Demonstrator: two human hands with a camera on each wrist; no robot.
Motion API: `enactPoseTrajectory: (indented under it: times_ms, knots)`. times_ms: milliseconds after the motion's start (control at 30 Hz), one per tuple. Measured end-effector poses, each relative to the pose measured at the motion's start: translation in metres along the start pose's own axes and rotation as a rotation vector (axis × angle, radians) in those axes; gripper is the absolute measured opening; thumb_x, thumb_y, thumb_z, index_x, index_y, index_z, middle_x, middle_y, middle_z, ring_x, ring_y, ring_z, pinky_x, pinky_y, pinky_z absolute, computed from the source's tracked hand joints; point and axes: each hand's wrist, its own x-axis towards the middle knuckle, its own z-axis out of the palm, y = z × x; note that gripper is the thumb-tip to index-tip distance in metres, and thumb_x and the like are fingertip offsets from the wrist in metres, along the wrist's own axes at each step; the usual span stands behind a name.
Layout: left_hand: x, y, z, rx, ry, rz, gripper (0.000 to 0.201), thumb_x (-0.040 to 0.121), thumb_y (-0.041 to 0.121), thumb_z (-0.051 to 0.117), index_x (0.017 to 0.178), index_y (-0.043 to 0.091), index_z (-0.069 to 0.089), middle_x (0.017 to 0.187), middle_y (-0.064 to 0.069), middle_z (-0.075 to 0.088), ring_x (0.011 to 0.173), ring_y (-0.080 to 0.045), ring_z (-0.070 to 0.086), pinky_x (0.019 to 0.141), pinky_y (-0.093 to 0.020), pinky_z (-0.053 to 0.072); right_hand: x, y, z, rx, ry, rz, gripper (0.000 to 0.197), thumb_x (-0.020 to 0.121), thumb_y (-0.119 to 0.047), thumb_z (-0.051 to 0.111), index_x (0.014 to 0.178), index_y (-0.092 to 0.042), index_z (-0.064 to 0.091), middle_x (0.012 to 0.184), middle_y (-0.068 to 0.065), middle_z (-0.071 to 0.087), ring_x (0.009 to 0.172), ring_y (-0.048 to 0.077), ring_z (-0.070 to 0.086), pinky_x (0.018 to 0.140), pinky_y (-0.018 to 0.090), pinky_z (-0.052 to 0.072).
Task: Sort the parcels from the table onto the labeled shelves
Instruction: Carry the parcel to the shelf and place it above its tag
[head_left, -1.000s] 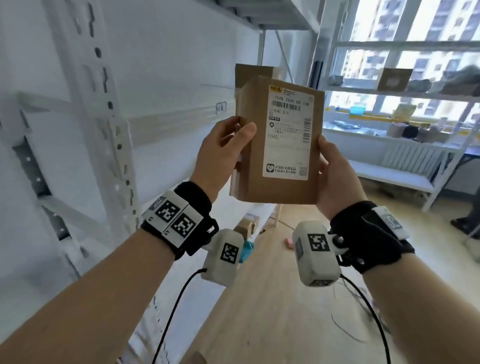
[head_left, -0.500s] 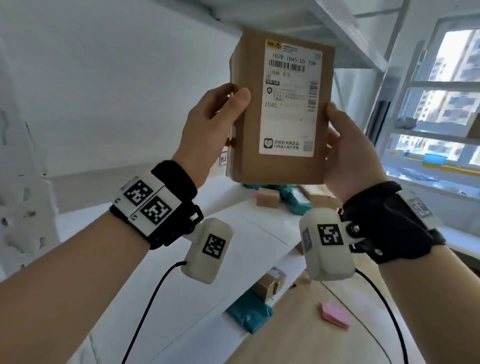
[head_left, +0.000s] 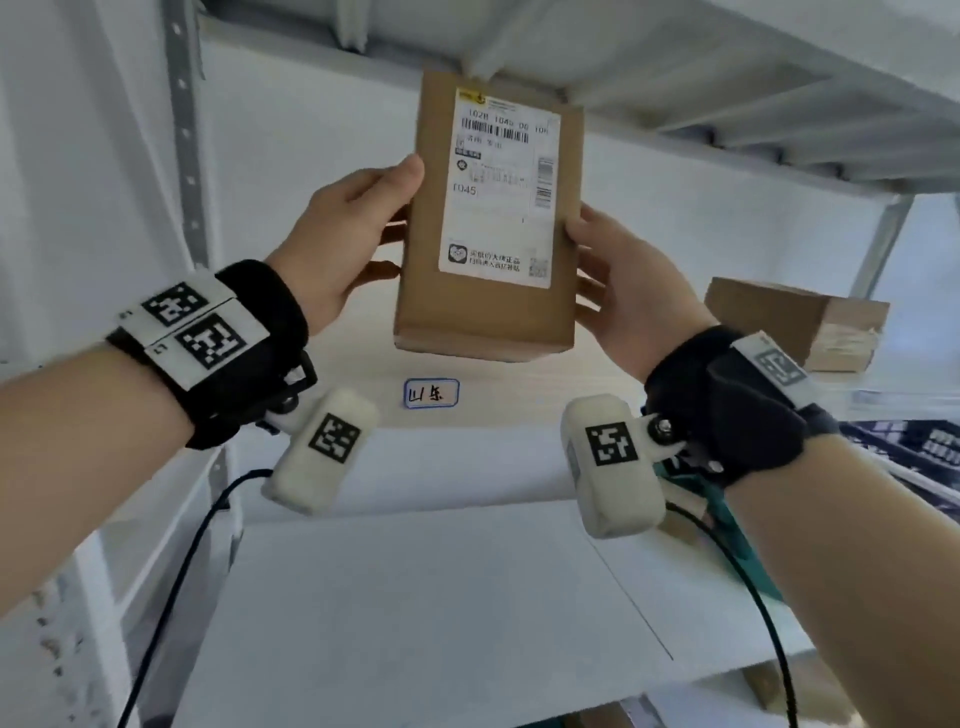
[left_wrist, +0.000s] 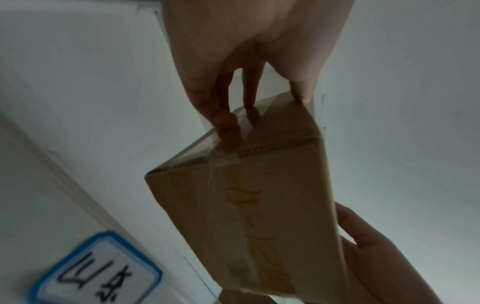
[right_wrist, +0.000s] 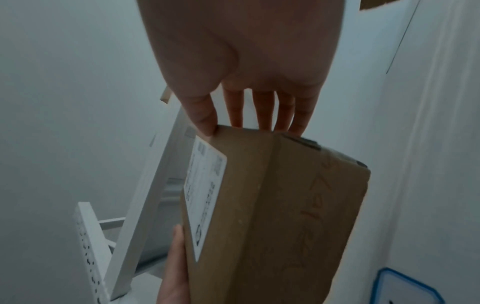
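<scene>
A brown cardboard parcel (head_left: 488, 312) with a white shipping label (head_left: 498, 192) is held upright between both hands, just above the front of a white shelf (head_left: 467, 415). My left hand (head_left: 353, 228) grips its left side, thumb on the front face and fingers behind. My right hand (head_left: 618, 280) grips its right side the same way. A blue-framed shelf label (head_left: 431, 393) sits on the shelf edge right below the parcel. The left wrist view shows the parcel (left_wrist: 249, 195) from beneath with that label (left_wrist: 98, 273) at lower left. In the right wrist view the parcel (right_wrist: 280, 205) hangs under my fingers.
Another cardboard box (head_left: 795, 322) lies on the same shelf to the right. A shelf board (head_left: 675, 67) runs close above the parcel's top. A perforated white upright (head_left: 184, 130) stands at the left. Below is a lower white shelf (head_left: 415, 597) with teal parcels at its right.
The view has turned to face the shelf. The parcel, still in both hands, has come over the labeled shelf's front edge, and the blue-framed label is now visible beneath it.
</scene>
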Motion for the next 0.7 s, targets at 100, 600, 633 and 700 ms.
enactPoseTrajectory:
  times_ms: [100,600,633,700]
  knots:
    - [0.009,-0.002,0.002,0.043,0.107,-0.093,0.033,0.092,0.052,0.047,0.104,0.026,0.063,0.086,0.014,0.067,0.075,-0.003,0.062,0.067,-0.020,0.046,0.023,0.007,0.002,-0.019,-0.051,0.075,0.028,0.095,-0.024,0.049,0.118,-0.026,0.064,0.089,-0.008,0.069,0.077,0.010,0.062,0.067,0.022,0.050]
    - [0.044,-0.047,-0.010,0.146,0.098,-0.205,0.020,0.090,0.038,0.054,0.091,0.018,0.059,0.083,0.003,0.054,0.074,-0.013,0.052,0.066,-0.023,0.040,0.082,0.044,0.032,-0.171,-0.031,0.164,0.008,0.090,-0.030,0.057,0.084,-0.029,0.062,0.087,-0.007,0.058,0.079,0.010,0.054,0.067,0.021,0.048]
    - [0.047,-0.048,-0.011,0.156,0.088,-0.200,0.021,0.090,0.038,0.054,0.092,0.018,0.060,0.087,0.002,0.055,0.077,-0.014,0.052,0.069,-0.024,0.040,0.084,0.044,0.034,-0.186,-0.026,0.164,0.010,0.090,-0.030,0.056,0.081,-0.030,0.060,0.087,-0.007,0.058,0.080,0.010,0.054,0.069,0.022,0.049]
    - [0.053,-0.051,-0.012,0.191,0.079,-0.204,0.024,0.088,0.040,0.054,0.092,0.018,0.059,0.092,-0.001,0.054,0.081,-0.017,0.052,0.073,-0.026,0.039,0.091,0.044,0.037,-0.221,-0.021,0.167,0.012,0.090,-0.029,0.055,0.079,-0.030,0.059,0.087,-0.007,0.057,0.081,0.011,0.054,0.073,0.024,0.049]
